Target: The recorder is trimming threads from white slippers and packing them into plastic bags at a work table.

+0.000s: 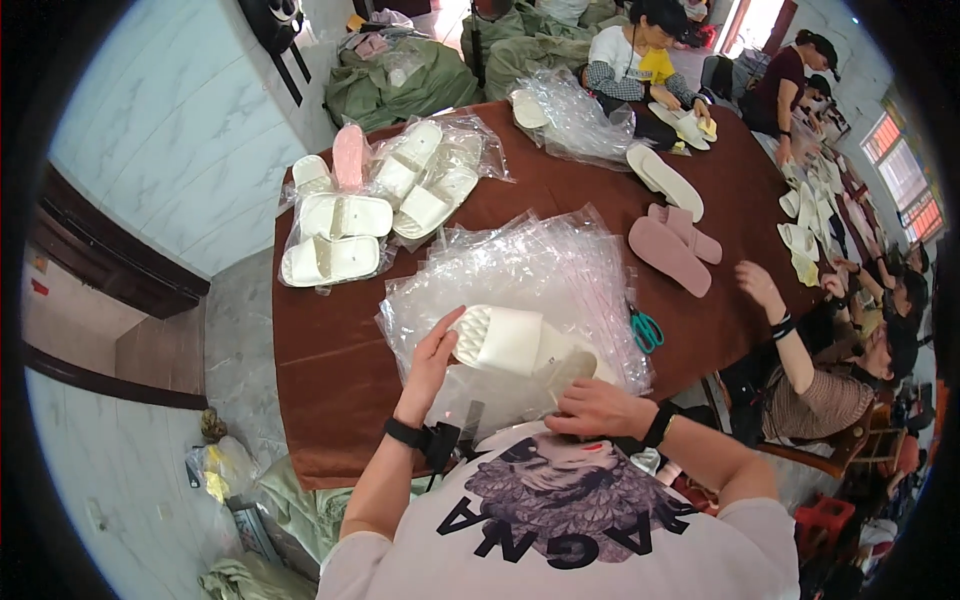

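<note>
Closest to the lens, both of the person's hands work on a white slipper (pixel 520 342) that lies on a pile of clear plastic bags (pixel 540 270). It sits between the hands, its long axis running from the left hand across and slightly down toward the right hand, ribbed sole end at the left. Left hand (pixel 432 355) rests with fingers spread against that left end, thumb up at the rim; right hand (pixel 590 405) curls over the near right end, fingers bent down on the film, though whether it pinches slipper or bag I cannot tell. Neither hand is clearly nearer; each has an end. Just right of the right hand lie one pair of green-handled scissors (pixel 646 328). Farther beyond, to the right, two pink slippers (pixel 672 250) lie side by side, with one loose white slipper (pixel 664 180) past them. Beyond the left hand, well apart, bagged white slippers (pixel 340 232) are stacked, about five or six packs, one pink. A co-worker's hand (pixel 757 283) reaches in at the far right.
</note>
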A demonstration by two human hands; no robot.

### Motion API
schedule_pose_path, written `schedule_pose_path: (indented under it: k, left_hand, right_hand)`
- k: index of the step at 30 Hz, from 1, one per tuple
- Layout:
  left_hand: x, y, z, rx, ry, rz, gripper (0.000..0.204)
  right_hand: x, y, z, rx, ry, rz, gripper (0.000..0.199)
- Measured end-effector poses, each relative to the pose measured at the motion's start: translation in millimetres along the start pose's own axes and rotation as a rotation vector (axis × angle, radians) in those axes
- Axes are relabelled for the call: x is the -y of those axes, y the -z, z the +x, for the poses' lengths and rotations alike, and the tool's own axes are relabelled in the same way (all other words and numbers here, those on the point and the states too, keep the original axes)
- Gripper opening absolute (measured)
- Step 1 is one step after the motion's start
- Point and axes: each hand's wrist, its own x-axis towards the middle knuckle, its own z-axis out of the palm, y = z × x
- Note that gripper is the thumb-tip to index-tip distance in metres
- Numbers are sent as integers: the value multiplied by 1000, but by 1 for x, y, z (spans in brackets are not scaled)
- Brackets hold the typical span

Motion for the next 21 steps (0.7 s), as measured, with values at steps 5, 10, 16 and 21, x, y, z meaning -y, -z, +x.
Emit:
schedule_pose_path:
  k: [5, 10, 16, 21]
  left_hand:
    - [9, 8, 30, 298, -77, 284, 37]
    - [13, -18, 45, 281, 164, 157, 44]
    - [27, -41, 33, 288, 211, 26, 43]
    - [-21, -6, 38, 357, 136, 124, 36]
  right_hand:
    - [11, -3, 7, -20, 111, 97, 26]
    - [-26, -3, 2, -209, -233, 74, 29]
    - [-83, -6, -34, -406, -549, -22, 22]
    - [-171, 54, -85, -223, -1005, -267, 24]
